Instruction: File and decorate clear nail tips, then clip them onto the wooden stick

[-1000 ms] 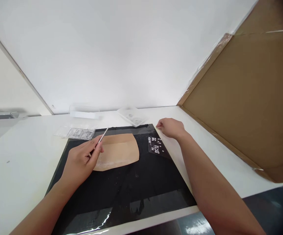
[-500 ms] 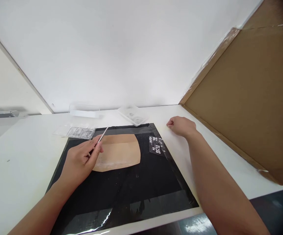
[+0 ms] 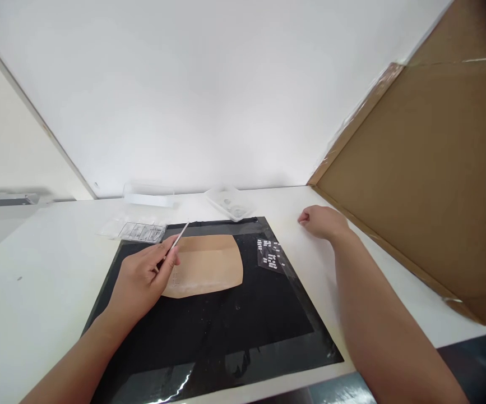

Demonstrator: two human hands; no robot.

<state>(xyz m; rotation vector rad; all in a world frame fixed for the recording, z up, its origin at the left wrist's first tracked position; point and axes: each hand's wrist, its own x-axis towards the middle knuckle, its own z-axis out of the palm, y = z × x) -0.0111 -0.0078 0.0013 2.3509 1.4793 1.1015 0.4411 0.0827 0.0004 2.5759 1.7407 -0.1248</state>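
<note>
The left hand (image 3: 142, 280) pinches thin metal tweezers (image 3: 176, 242), their long axis slanting up toward the counter's far edge, over the tan pad (image 3: 209, 265) on the black mat (image 3: 226, 320). The right hand (image 3: 322, 222) rests loosely curled (holding nothing visible) on the bare counter (image 3: 36, 292) past the mat's right edge, beside the small sticker sheet (image 3: 270, 255). Clear trays (image 3: 135, 230) line the far edge.

Cardboard sheet (image 3: 427, 185) leaning right; clear tray (image 3: 229, 203), compartment box (image 3: 135, 230) behind mat.

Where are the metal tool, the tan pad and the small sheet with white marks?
metal tool (image 3: 180, 236), head view, on the bare shaft above the left hand (image 3: 144, 280).
tan pad (image 3: 211, 264), head view, on its middle.
small sheet (image 3: 270, 255), head view, among the white marks.
</note>
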